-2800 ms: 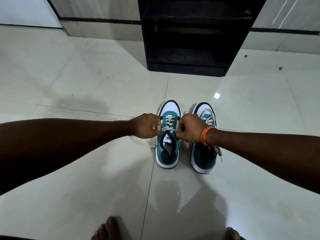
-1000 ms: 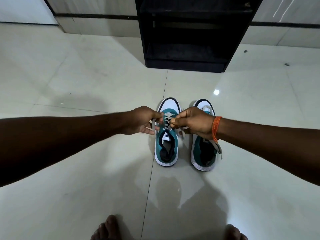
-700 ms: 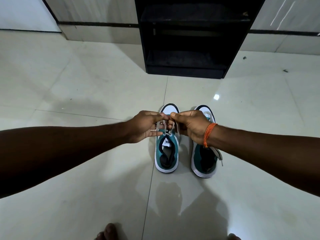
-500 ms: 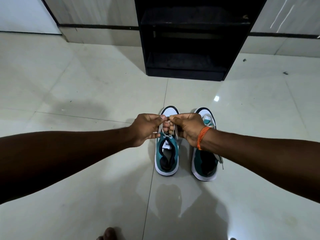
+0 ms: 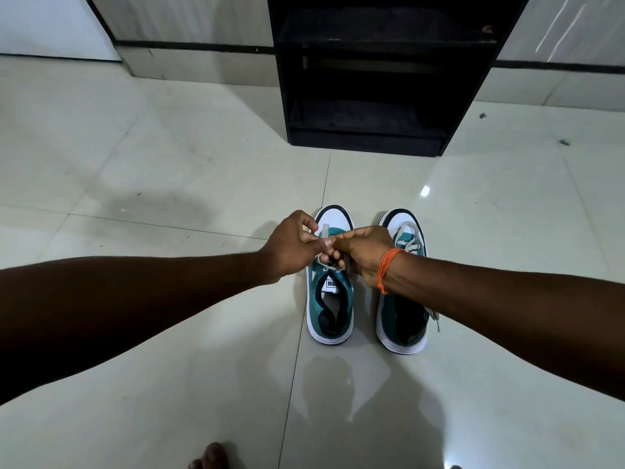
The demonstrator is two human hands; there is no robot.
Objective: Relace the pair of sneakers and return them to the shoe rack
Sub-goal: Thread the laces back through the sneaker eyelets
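Note:
Two teal and white sneakers stand side by side on the tiled floor, toes pointing away from me. Over the left sneaker [image 5: 329, 309] my left hand [image 5: 291, 247] and my right hand [image 5: 363, 252] meet, each pinching an end of its grey lace [image 5: 324, 231]; one lace end sticks up between the fingers. The hands hide most of that shoe's lacing. The right sneaker [image 5: 404, 313] has a loose lace [image 5: 434, 318] hanging over its right side. The black shoe rack [image 5: 372, 79] stands ahead, its shelves bare.
Glossy pale floor tiles [image 5: 169, 170] surround the shoes. The wall base with a dark stripe [image 5: 189, 49] runs behind the rack. My bare toes [image 5: 211, 456] show at the bottom edge. Small dark specks [image 5: 564, 142] lie to the rack's right.
My hands, first pulling the lace ends apart sideways, have come together over the left sneaker's tongue and now hold the ends close to each other. The sneakers have stayed in place.

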